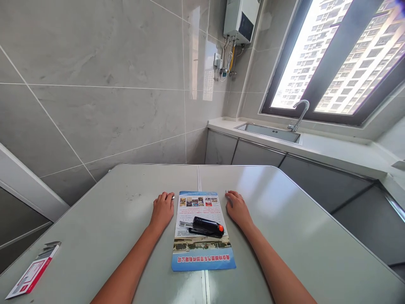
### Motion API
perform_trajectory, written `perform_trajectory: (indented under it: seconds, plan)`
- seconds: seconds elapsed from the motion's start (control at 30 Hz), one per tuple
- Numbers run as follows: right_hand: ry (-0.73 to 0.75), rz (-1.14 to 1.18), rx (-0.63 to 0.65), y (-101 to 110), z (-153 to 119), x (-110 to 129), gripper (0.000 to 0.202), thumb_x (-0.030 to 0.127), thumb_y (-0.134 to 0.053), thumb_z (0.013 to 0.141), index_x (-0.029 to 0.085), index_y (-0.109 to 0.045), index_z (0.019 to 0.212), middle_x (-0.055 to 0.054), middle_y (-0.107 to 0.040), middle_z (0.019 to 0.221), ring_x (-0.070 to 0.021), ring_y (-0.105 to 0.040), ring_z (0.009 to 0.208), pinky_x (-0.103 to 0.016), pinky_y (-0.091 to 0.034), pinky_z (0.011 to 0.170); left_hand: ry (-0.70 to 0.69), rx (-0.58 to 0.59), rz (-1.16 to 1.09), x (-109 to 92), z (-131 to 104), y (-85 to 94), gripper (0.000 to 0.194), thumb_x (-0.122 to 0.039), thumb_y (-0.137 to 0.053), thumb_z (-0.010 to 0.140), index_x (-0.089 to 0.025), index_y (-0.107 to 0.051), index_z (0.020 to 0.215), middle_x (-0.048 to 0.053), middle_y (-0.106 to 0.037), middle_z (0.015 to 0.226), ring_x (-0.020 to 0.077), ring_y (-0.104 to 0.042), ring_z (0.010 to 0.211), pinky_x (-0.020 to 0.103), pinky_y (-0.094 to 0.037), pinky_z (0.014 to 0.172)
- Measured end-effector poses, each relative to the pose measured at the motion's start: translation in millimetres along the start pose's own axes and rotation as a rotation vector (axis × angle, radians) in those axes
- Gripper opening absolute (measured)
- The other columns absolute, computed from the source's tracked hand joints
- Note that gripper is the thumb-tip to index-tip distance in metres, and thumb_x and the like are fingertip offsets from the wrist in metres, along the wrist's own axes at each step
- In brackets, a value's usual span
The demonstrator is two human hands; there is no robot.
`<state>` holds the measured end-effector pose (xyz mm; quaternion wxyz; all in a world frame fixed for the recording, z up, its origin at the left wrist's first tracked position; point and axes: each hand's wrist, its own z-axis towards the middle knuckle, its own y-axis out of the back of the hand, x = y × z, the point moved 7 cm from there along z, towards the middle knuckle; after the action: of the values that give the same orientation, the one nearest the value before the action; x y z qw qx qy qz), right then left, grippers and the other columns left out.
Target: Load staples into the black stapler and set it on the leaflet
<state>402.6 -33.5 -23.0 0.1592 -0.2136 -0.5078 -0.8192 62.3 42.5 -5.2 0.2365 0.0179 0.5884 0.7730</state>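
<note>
A printed leaflet (202, 258) with blue edges, photos and red text lies flat on the table. A black stapler (207, 226) with an orange-red end rests across its middle, beside a thin clear and silver piece at its left. My left hand (163, 210) lies at the leaflet's upper left, fingers curled, a tiny shiny bit at the fingertips. My right hand (237, 207) is on the table at the upper right, its fingers bent inward, with a small pale bit near the tips. What those bits are is too small to tell. Neither hand touches the stapler.
A white and red card package (34, 271) lies at the table's left side. Beyond the pale table (126, 236), a counter (335, 148) with a sink (268, 131) and tap (302, 114) runs along the right under a window. A water heater (242, 21) hangs in the corner.
</note>
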Motion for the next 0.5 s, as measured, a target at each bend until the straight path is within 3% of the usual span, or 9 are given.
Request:
perform_trajectory:
  seconds: [0.2,0.37,0.5]
  plan:
    - [0.015,-0.04,-0.03,3.1,-0.4,-1.8,0.04,0.008,-0.048,0.087,0.023,-0.076,0.112,-0.011,-0.069,0.114,-0.03,-0.06,0.11,-0.047,-0.052,0.099,0.003,-0.042,-0.035,6.3,1.0,-1.5,0.027,-0.018,-0.048,0.1,-0.021,-0.072,0.112,0.011,-0.06,0.112,0.0269,-0.063,0.106,0.041,-0.05,0.089]
    - [0.044,-0.034,-0.034,-0.7,1.3,-2.4,0.042,0.007,-0.05,0.085,0.022,-0.075,0.115,-0.01,-0.07,0.125,-0.0299,-0.059,0.112,-0.049,-0.049,0.104,-0.004,-0.089,-0.074,5.7,1.6,2.9,0.019,-0.016,-0.049,0.099,-0.021,-0.068,0.101,0.011,-0.062,0.111,0.0278,-0.061,0.103,0.041,-0.049,0.09]
    - [0.043,0.102,-0.055,15.8,1.3,18.1,0.03,0.014,-0.051,0.09,0.022,-0.072,0.111,-0.01,-0.068,0.126,-0.0296,-0.059,0.116,-0.051,-0.049,0.105,-0.05,-0.118,-0.17,-2.7,0.3,13.7,0.017,-0.018,-0.046,0.101,-0.022,-0.063,0.099,0.008,-0.068,0.103,0.0284,-0.059,0.099,0.042,-0.047,0.091]
